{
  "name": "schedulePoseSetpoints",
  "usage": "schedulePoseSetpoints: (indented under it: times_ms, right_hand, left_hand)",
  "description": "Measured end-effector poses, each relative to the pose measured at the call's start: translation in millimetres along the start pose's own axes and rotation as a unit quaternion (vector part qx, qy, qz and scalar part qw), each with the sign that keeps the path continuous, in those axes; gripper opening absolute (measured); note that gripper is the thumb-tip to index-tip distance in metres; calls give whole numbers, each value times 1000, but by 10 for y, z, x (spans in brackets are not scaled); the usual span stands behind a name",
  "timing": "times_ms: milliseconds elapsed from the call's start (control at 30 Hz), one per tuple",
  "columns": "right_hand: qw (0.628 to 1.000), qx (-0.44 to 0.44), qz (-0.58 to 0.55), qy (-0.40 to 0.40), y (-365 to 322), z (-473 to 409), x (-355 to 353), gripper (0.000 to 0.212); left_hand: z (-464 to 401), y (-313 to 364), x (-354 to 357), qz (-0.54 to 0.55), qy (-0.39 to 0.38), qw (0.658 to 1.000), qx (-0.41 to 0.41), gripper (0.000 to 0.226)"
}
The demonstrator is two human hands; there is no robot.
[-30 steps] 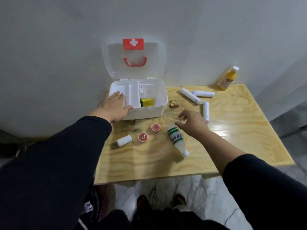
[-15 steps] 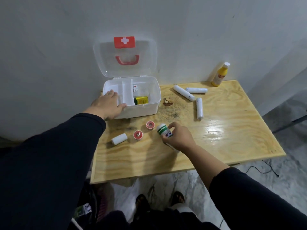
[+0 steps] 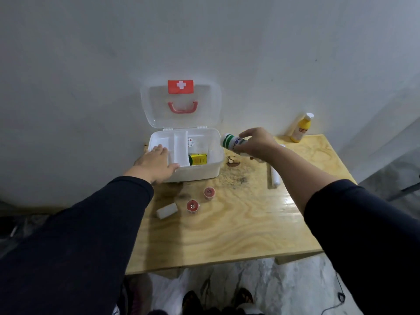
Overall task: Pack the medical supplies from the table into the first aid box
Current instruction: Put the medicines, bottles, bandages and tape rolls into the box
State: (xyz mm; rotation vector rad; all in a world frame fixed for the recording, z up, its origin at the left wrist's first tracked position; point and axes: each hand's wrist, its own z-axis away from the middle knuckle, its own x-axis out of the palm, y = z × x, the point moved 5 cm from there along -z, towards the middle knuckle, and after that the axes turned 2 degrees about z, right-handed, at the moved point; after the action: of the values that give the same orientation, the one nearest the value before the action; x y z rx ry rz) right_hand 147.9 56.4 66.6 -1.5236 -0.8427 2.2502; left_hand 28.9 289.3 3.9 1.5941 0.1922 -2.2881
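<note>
The white first aid box stands at the table's back left, its clear lid up against the wall. A yellow-green packet lies inside. My left hand rests flat on the box's front left corner. My right hand holds a white bottle with green stripes in the air, just beside the box's right rim. On the table lie two small red-topped cups, a short white roll and a long white roll.
A yellow bottle stands at the back right against the wall. A dark stain marks the wooden table right of the box. The table's front edge drops to a marble floor, where my feet show.
My right hand closed on the striped bottle lying on the table, lifted it and carried it up to the box's right side. My left hand stayed on the box.
</note>
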Motion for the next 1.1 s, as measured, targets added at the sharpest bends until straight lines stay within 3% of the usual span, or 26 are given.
schedulePoseSetpoints:
  times_ms: [300,733,967,1100]
  right_hand:
    - [980,-111,166,8,-595,-224,241,43]
    - [979,-120,164,-28,-635,-288,1067,44]
    - [973,-131,162,-99,-632,-288,961,64]
    - [978,-128,136,-90,-616,-292,643,59]
  left_hand:
    - [44,25,-41,-2,-7,1000,-3,75]
    - [3,12,-14,4,-8,1000,0,75]
    - [6,25,-100,2,-10,1000,1,75]
    - [-24,105,-319,9,-1,1000,-2,77]
